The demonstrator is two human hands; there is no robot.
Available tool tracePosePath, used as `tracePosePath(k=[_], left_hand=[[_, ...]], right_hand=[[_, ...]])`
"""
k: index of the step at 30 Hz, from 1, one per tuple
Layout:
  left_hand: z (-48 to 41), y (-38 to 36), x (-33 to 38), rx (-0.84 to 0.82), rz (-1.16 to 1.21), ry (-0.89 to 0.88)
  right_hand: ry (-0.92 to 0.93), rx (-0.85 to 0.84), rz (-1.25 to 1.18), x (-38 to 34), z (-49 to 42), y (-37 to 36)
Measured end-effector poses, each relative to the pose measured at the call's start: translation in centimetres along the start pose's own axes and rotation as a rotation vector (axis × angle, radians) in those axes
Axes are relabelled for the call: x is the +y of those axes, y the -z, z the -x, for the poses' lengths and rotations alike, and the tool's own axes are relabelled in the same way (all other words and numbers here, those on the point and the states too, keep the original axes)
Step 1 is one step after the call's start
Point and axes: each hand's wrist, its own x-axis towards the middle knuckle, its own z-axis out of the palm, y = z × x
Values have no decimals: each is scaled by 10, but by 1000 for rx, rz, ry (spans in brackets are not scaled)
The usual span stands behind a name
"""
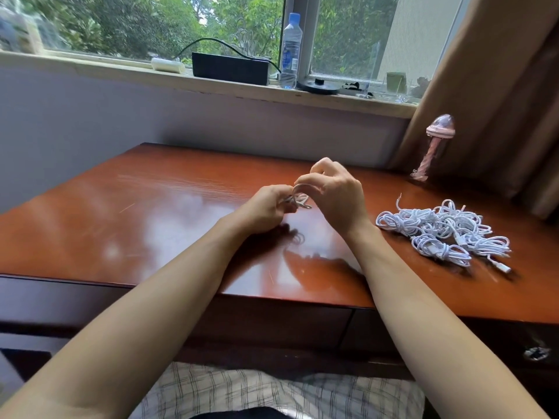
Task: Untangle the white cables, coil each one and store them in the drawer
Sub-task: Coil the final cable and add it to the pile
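Left hand (pixel 266 204): fingers curled round a small white cable (pixel 298 198), held just above the middle of the desk.
Right hand (pixel 332 192): fingertips pinching the same cable from above.
Cable pile (pixel 444 231): tangled white cables lying on the desk's right side, apart from both hands.
Desk (pixel 151 213): glossy reddish wood, with a drawer front (pixel 272 322) at its near edge.
Far right: a pink bottle (pixel 429 146) beside a brown curtain.

No legible text anywhere. Water bottle (pixel 291 52): blue label, print blurred beyond reading. Pink bottle (pixel 431 152), right of and below water bottle: small dark marking near base, too small to read.
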Motion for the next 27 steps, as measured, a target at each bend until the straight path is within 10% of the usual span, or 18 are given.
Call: tracePosePath(k=[12, 27], left_hand=[[2, -6, 21, -47, 193, 34], [-6, -4, 27, 262, 548, 61]], right_hand=[[-502, -221, -622, 16, 8, 2], [-469, -530, -299, 8, 12, -10]])
